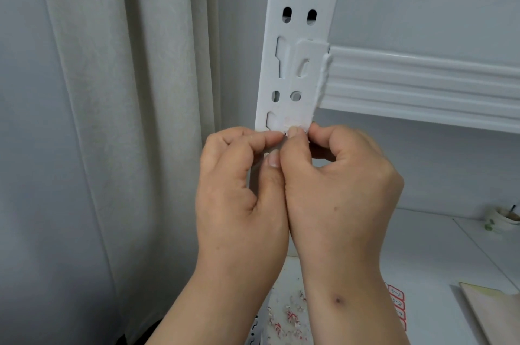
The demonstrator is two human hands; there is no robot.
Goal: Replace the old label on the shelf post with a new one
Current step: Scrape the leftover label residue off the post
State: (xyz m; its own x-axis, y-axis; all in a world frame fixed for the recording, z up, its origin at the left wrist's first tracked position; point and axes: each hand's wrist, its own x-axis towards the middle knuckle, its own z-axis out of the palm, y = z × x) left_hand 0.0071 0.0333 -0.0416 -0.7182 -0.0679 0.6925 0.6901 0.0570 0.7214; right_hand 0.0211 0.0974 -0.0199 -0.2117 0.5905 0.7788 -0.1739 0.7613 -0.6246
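Note:
A white slotted metal shelf post (298,35) rises up the middle of the view. Torn remains of the old label (292,121) cling to it as a pale, ragged patch just above my fingers. My left hand (239,184) and my right hand (337,184) are side by side against the post, fingers curled. Their fingertips meet at the lower edge of the patch, where a tiny red-and-white scrap shows. A sheet of new red-bordered labels (397,306) lies on the shelf below, partly hidden by my right forearm.
A white shelf beam (422,82) runs right from the post. Several torn label scraps (289,316) litter the lower shelf board. A small cup (502,219) stands at the far right and a flat beige board (489,311) lies near the corner. A pale curtain (126,119) hangs on the left.

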